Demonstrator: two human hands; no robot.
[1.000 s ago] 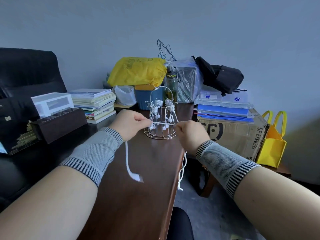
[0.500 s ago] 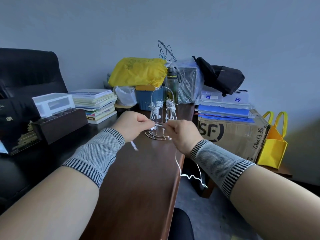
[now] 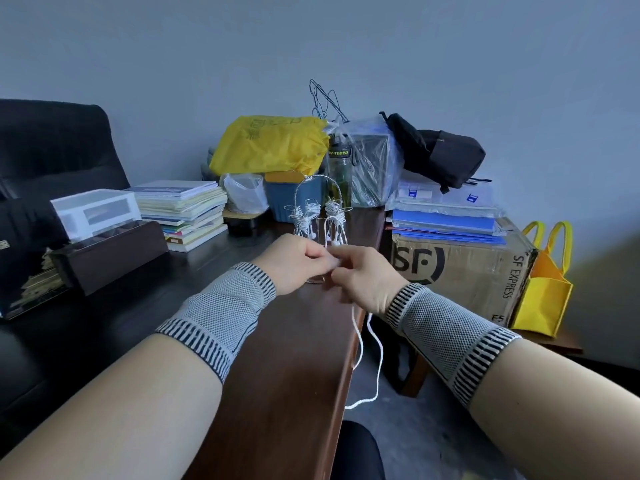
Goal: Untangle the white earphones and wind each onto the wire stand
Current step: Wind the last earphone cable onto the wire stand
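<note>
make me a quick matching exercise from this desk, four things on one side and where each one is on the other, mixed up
Things:
1. wire stand
2. white earphone cable
3. yellow tote bag
4. stack of books

Places:
A. right of the cardboard box
B. left of the stand, on the desk
C. hanging in a loop below the right hand
D. just behind both hands

Pairs: 1-D, 2-C, 3-A, 4-B
</note>
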